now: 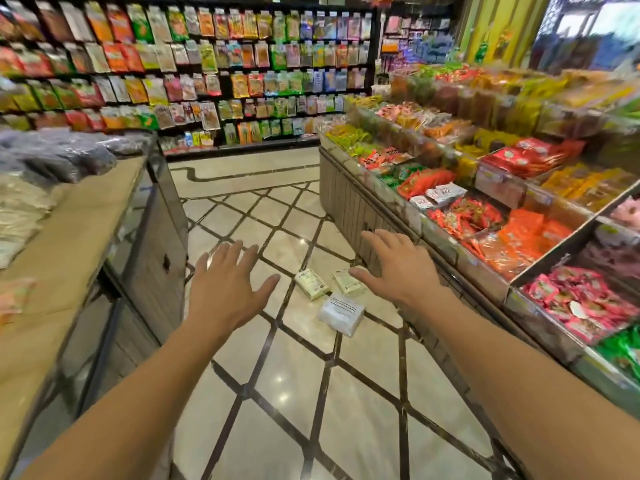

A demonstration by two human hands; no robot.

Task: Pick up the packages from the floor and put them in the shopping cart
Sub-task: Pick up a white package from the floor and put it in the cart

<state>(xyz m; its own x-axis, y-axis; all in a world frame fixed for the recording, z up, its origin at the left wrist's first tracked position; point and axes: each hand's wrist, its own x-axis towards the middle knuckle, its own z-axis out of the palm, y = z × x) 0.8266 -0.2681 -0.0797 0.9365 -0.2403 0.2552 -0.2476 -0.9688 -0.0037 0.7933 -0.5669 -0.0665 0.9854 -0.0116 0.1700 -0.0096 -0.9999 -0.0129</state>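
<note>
We hold our left hand (227,282) and right hand (398,268) out, fingers spread and holding nothing, above three packages (330,296) lying on the floor (311,393) between them, nearer the right.

A snack shop aisle. Beyond the fingers (228,251), a wall rack (194,64) held rows of hanging bright packets. Right of the fingers, a tiered bin counter (485,188) displayed loose wrapped snacks, sorted by colour. Left of them stood a second counter (86,220). The tiled floor (294,393) was glossy.
</note>
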